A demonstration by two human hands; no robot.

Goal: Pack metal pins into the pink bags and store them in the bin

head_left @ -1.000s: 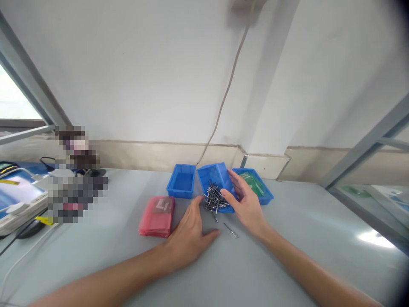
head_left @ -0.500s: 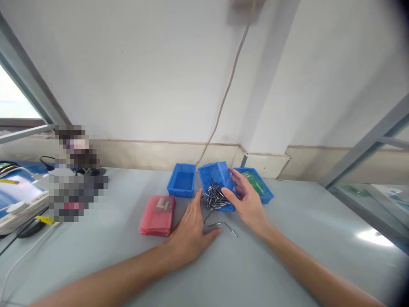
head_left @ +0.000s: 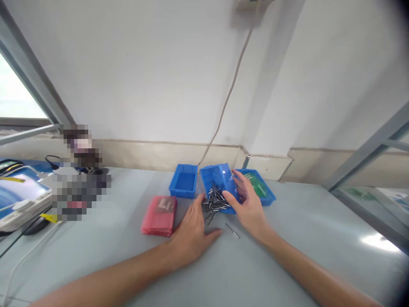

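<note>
A small blue plastic bin [head_left: 227, 175] is tipped on its side, its opening facing my left hand. My right hand [head_left: 247, 204] grips it by the right side, thumb at the near edge. Slim metal blind rivets [head_left: 215, 199] are heaped at its mouth, some spilling onto the table. One loose rivet [head_left: 232, 230] lies apart, nearer to me. My left hand [head_left: 191, 234] rests on the table beside the heap, fingers extended and thumb apart, holding nothing. A stack of red translucent plastic bags [head_left: 159, 216] lies just left of it.
A second blue bin [head_left: 183, 181] stands upright at the back. Behind my right hand, another blue bin [head_left: 270, 199] holds green packets [head_left: 256, 184]. Power strips [head_left: 38, 202] and cables lie at the left of the grey table [head_left: 105, 238]. A blurred-out person is at the far left.
More rivets have slid out of the tipped bin toward my left hand, onto the loose ones near it. Both hands stay nearly in place; the view has shifted slightly.
</note>
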